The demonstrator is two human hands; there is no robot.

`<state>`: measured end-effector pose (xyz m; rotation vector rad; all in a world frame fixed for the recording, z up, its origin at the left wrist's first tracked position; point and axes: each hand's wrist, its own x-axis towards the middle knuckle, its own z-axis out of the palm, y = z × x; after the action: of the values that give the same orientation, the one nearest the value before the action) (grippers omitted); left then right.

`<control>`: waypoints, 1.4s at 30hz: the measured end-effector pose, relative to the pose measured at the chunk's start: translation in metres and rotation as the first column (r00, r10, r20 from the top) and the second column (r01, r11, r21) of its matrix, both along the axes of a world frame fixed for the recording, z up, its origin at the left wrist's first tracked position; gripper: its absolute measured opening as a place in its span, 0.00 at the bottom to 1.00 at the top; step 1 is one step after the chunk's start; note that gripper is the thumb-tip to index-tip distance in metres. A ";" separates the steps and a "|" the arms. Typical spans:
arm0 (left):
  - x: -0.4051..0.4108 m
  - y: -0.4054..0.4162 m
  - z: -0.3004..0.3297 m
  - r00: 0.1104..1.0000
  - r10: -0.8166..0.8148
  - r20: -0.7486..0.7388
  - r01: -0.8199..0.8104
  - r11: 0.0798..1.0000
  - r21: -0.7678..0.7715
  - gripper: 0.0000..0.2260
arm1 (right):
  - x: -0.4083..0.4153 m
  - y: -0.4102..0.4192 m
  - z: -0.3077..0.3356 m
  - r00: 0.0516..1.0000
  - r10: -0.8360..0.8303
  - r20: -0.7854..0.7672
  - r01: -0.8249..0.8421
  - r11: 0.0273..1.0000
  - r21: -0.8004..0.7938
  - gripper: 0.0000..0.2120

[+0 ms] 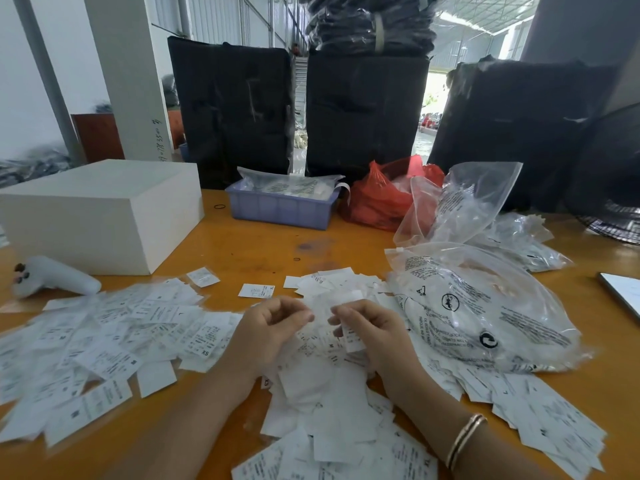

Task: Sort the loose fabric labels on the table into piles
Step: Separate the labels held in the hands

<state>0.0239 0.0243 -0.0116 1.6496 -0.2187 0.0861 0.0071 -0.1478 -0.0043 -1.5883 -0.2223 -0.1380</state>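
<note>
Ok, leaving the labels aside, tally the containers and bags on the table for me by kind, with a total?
White box: 1
Blue plastic bin: 1
Red plastic bag: 1
Clear plastic bags: at least 3, one upright, one large in front, one or more flat behind
Total: at least 6

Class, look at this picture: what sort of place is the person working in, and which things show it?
Probably a garment factory or packing warehouse. Loose fabric labels printed with sizes cover the orange table, tall black wrapped bundles stand behind it, and clear plastic bags lie beside the hands.
</note>
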 end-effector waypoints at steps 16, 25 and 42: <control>-0.003 -0.003 0.001 0.999 0.006 -0.038 -0.009 0.998 -0.067 0.05 | 0.000 0.005 -0.003 0.997 -0.047 0.054 0.055 0.986 -0.155 0.05; -0.003 -0.002 0.003 1.000 0.031 0.007 -0.030 0.998 -0.063 0.02 | 0.004 -0.001 -0.007 0.997 -0.079 0.014 0.077 0.993 0.091 0.22; -0.003 -0.010 -0.008 0.973 -0.039 0.226 -0.043 0.937 0.347 0.06 | 0.007 0.006 -0.015 0.996 -0.064 -0.057 0.076 0.967 0.245 0.11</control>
<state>0.0208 0.0146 -0.0196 1.9963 -0.4287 0.2531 0.0142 -0.1415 -0.0189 -1.3502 -0.1064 -0.1749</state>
